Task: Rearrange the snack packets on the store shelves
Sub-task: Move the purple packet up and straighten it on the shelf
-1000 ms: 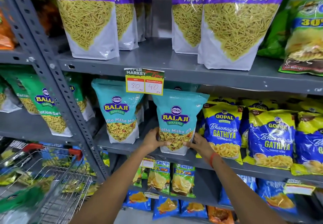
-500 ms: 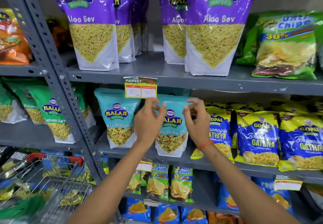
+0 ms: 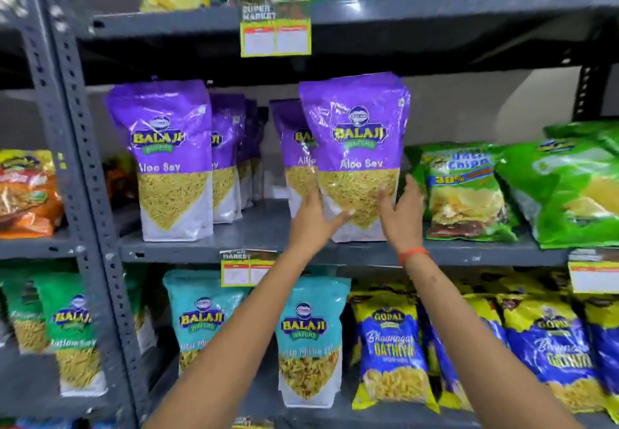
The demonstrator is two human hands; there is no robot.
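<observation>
Aloo Sev packet (image 3: 356, 160) stands near the shelf's (image 3: 268, 224) front edge, left hand (image 3: 313, 222) and right hand (image 3: 400, 215) spread open against its lower sides; best squeeze gently, keep it upright, then square its base to that edge.

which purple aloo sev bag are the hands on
The front right Aloo Sev bag, beside the green chips bag. The left hand and right hand flank its lower part; the left Aloo Sev bag stands untouched.
</observation>
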